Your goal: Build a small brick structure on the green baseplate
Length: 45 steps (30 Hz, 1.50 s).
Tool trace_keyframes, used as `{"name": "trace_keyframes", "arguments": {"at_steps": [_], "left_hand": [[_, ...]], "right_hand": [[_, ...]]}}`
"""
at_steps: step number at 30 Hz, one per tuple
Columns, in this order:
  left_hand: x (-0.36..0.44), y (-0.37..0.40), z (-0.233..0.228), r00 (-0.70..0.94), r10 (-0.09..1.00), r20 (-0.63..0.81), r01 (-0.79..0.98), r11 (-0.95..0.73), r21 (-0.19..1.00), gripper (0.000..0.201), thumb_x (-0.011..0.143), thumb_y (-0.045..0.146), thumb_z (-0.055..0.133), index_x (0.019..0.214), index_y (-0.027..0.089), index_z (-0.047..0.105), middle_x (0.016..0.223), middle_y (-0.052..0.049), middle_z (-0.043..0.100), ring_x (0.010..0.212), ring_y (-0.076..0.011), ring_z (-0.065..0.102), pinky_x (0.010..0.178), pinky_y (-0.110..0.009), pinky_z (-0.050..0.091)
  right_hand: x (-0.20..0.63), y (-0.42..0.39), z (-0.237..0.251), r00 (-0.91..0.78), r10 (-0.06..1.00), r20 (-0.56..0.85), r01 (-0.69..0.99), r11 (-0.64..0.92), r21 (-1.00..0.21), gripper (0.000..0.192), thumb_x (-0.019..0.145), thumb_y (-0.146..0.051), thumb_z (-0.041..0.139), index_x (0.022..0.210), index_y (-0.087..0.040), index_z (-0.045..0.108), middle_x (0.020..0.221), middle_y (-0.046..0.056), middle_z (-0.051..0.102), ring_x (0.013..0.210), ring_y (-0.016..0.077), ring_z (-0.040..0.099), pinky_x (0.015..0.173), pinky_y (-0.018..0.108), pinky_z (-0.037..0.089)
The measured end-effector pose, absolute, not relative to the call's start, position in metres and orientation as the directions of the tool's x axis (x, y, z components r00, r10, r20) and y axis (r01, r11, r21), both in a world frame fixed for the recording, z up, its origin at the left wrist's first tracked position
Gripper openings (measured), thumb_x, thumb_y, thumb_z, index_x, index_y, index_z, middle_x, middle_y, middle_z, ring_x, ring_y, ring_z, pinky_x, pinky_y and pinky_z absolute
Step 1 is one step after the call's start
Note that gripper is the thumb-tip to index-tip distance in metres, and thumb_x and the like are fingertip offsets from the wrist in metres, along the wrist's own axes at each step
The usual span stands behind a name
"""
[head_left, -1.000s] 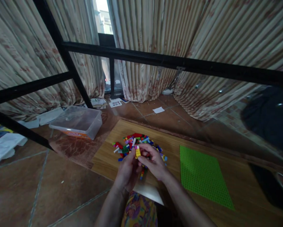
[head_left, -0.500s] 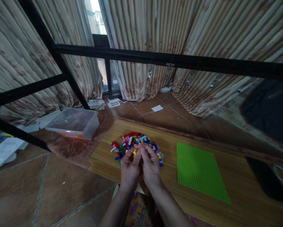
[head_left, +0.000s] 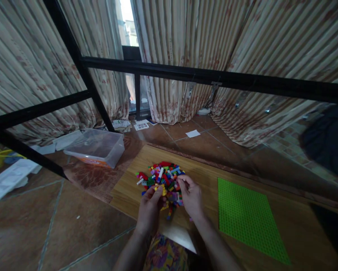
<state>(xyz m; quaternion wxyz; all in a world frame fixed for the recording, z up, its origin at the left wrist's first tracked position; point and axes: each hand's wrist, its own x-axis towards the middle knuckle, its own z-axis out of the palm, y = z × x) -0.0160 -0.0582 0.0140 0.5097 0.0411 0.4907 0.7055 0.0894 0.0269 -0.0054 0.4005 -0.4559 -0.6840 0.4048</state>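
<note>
A heap of small multicoloured toy building bricks (head_left: 150,180) lies on the wooden table (head_left: 204,169). Over its near side, my left hand (head_left: 150,206) grips a yellow brick piece (head_left: 161,189) between thumb and fingers; whether it is one brick or a few joined is unclear. My right hand (head_left: 192,197) is at the heap's right side, thumb and fingertips pinched together. Whatever may be between those fingertips is too small to make out. To the right of both hands, a bright green studded baseplate (head_left: 247,216) lies flat on the table.
A clear plastic box (head_left: 98,145) with an orange label stands left of the table. A dark flat object (head_left: 328,222) lies at the table's right. Papers (head_left: 193,133) are on the tiled floor. A black metal frame (head_left: 163,70) crosses before the striped curtains (head_left: 169,34).
My hands were together over the bricks and have moved apart. My right hand has shifted right, while my left keeps the yellow piece. The view has shifted slightly.
</note>
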Motion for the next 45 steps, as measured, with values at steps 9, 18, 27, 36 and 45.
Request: {"name": "trace_keyframes", "arguments": {"at_steps": [9,18,27,36,45], "left_hand": [[-0.018,-0.068,0.004,-0.453,0.704,-0.547,-0.74,0.046,0.671,0.037,0.061,0.038,0.083,0.079,0.013,0.061,0.06,0.005,0.054,0.049,-0.0042,0.049,0.042,-0.014,0.035],[-0.01,-0.063,0.015,-0.316,0.793,-0.522,-0.797,0.077,0.6,0.037,0.061,0.039,0.083,0.078,0.013,0.062,0.058,0.004,0.054,0.047,-0.0045,0.047,0.043,-0.016,0.034],[-0.008,-0.062,0.031,-0.179,0.826,-0.535,-0.776,0.216,0.593,0.033,0.071,0.042,0.075,0.084,0.012,0.067,0.069,-0.002,0.063,0.053,-0.0072,0.054,0.043,-0.016,0.037],[-0.01,-0.063,0.043,-0.221,0.807,-0.547,-0.785,0.186,0.592,0.009,0.07,0.017,0.067,0.076,0.011,0.067,0.069,-0.006,0.066,0.057,-0.0111,0.059,0.049,-0.019,0.047],[-0.012,-0.092,0.031,0.017,0.866,-0.499,-0.603,0.408,0.686,0.037,0.069,0.045,0.077,0.081,0.01,0.07,0.07,-0.008,0.069,0.056,-0.0119,0.063,0.047,-0.018,0.045]], "right_hand": [[0.086,0.037,-0.014,-0.527,0.788,0.318,0.516,0.594,-0.617,0.018,0.091,-0.025,0.051,0.098,-0.022,0.067,0.096,0.004,0.071,0.091,0.0227,0.06,0.082,0.036,0.045],[0.107,0.003,0.016,-0.677,0.689,0.259,0.306,0.584,-0.752,0.039,0.09,-0.024,0.052,0.129,-0.029,0.053,0.133,0.004,0.055,0.126,0.021,0.047,0.104,0.039,0.041],[0.114,0.0,0.005,-0.569,0.809,0.151,0.155,0.285,-0.946,0.033,0.087,-0.03,0.059,0.119,-0.026,0.061,0.115,0.005,0.065,0.093,0.0184,0.065,0.086,0.034,0.051],[0.115,0.002,0.014,-0.584,0.785,0.21,0.162,0.365,-0.917,0.033,0.083,-0.029,0.061,0.116,-0.026,0.065,0.118,0.006,0.065,0.11,0.0224,0.059,0.095,0.038,0.048],[0.136,-0.011,0.033,-0.699,0.71,0.08,0.238,0.337,-0.911,0.032,0.081,-0.026,0.066,0.113,-0.03,0.067,0.117,0.005,0.066,0.108,0.0214,0.062,0.092,0.036,0.052]]}}
